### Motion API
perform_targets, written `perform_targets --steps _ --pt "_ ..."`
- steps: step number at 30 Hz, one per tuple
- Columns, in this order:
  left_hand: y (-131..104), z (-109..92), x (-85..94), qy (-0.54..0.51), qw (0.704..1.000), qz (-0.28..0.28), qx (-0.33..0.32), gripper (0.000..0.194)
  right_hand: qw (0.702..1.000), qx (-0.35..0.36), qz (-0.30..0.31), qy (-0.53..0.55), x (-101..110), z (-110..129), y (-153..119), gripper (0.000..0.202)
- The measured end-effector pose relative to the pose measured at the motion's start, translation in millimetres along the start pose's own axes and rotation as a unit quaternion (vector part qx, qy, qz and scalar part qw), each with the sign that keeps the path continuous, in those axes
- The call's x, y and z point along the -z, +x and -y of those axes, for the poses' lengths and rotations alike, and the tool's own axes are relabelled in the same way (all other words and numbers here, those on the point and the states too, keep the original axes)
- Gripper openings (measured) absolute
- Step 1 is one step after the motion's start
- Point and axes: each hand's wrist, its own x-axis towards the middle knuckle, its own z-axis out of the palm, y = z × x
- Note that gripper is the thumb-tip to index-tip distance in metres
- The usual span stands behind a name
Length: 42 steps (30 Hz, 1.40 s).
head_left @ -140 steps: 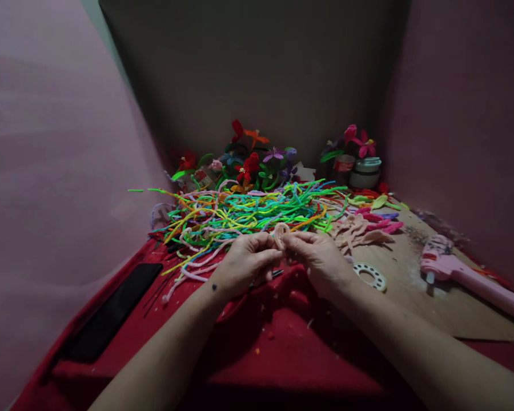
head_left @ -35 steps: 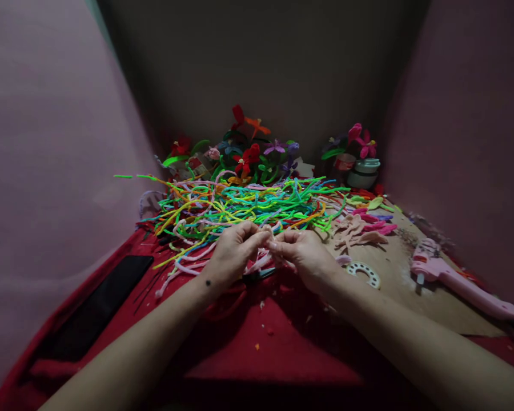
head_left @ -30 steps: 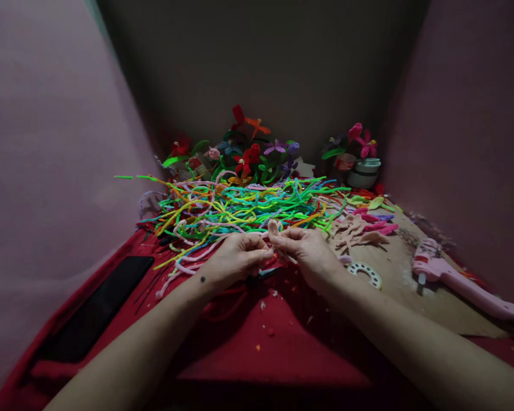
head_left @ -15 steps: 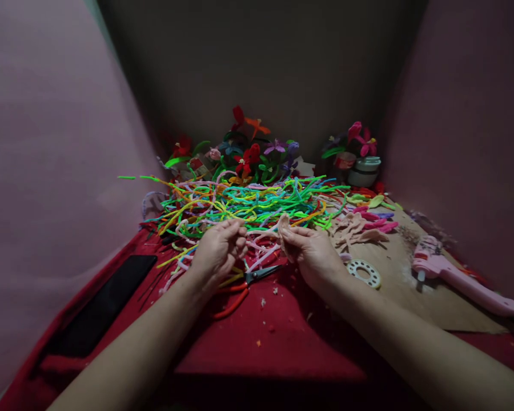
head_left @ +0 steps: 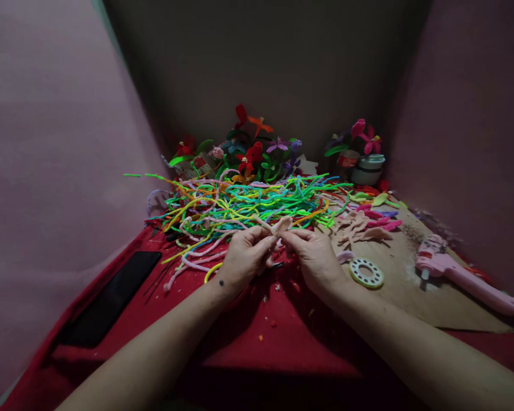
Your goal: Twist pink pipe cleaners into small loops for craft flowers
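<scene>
A beige fuzzy pipe-cleaner petal (head_left: 284, 224) is between my two hands, its looped part standing up above the fingertips. My left hand (head_left: 245, 257) is closed in a pinch at the petal's left side. From the right, my right hand (head_left: 314, 254) pinches its lower end between thumb and forefinger. The fingertips of both hands nearly touch. Below them lie the scissors, with only the dark blade tip (head_left: 278, 265) showing; my left hand hides most of the rest. A heap of colourful pipe cleaners (head_left: 257, 200) lies just behind the hands.
More beige petals (head_left: 357, 227) rest on a cardboard sheet (head_left: 415, 302) at right, with a white ring with holes (head_left: 366, 273) and a pink glue gun (head_left: 466, 277). A black phone (head_left: 111, 299) lies at left on the red cloth (head_left: 278, 348). Pipe-cleaner flowers (head_left: 251, 154) stand behind.
My left hand has moved right to meet my right hand and now pinches the petal too. It covers most of the scissors, which showed between the hands before.
</scene>
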Motion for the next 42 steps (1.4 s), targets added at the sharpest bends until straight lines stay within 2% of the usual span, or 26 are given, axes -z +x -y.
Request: perform_targets --steps 3,5,8,10,12,14,16,20,22,25,30,32,34,36,39,42 --pt "-1.2 1.6 -2.1 0.084 0.993 -0.031 -0.074 0.017 1.000 -0.001 -0.008 0.014 -0.4 -0.5 -0.2 0.020" --pt "-0.9 6.0 -2.3 0.166 0.971 -0.050 -0.163 0.013 0.998 -0.011 0.004 0.055 -1.7 -0.8 0.0 0.015" --pt "0.9 15.2 -0.1 0.302 0.898 -0.066 -0.313 0.013 0.992 -0.036 0.017 0.120 -4.8 -3.4 1.3 0.006" --pt "2.2 20.7 2.1 0.378 0.843 -0.065 -0.377 0.015 0.987 -0.050 0.010 0.150 -7.3 -7.2 2.6 0.004" --pt "2.8 23.8 3.9 0.437 0.801 -0.067 -0.404 0.016 0.984 -0.057 0.000 0.168 -9.5 -10.5 3.3 0.006" --pt "2.0 23.2 4.7 0.464 0.783 -0.069 -0.408 0.016 0.983 -0.055 0.004 0.177 -10.9 -11.0 2.8 0.007" --pt "-0.2 19.0 4.5 0.446 0.800 -0.070 -0.394 0.016 0.981 -0.048 0.017 0.186 -10.9 -7.8 1.2 0.007" --pt "-4.7 8.1 3.3 0.332 0.893 -0.080 -0.295 0.014 0.984 -0.045 0.044 0.164 -8.3 -0.8 -1.2 0.005" --pt "-5.0 6.4 3.8 0.306 0.911 -0.073 -0.265 0.014 0.991 -0.033 0.039 0.124 -7.3 -1.5 -0.5 0.005" --pt "-3.1 9.2 6.2 0.337 0.894 -0.045 -0.290 0.016 0.995 -0.012 0.025 0.093 -7.4 -6.3 1.6 0.005" --pt "-1.7 14.5 10.7 0.457 0.832 -0.021 -0.315 0.026 0.991 0.003 0.045 0.127 -10.2 -11.6 3.3 0.005" --pt "-2.4 14.4 10.8 0.462 0.828 -0.020 -0.316 0.026 0.989 0.001 0.046 0.141 -11.1 -11.3 3.5 0.005" --pt "-3.1 13.6 9.2 0.415 0.855 -0.023 -0.310 0.023 0.989 -0.010 0.047 0.138 -11.3 -9.6 3.2 0.004" --pt "-3.3 12.4 6.4 0.331 0.900 -0.033 -0.282 0.019 0.993 -0.014 0.047 0.106 -10.7 -7.0 2.1 0.005" --pt "-3.2 9.6 1.6 0.180 0.967 -0.049 -0.172 0.014 0.999 0.020 0.032 0.024 -9.3 -3.3 -0.4 0.006" --pt "-3.1 6.8 -1.2 0.040 0.998 -0.018 -0.049 0.018 0.997 0.062 0.014 -0.046 -8.7 -1.2 -2.5 0.007"
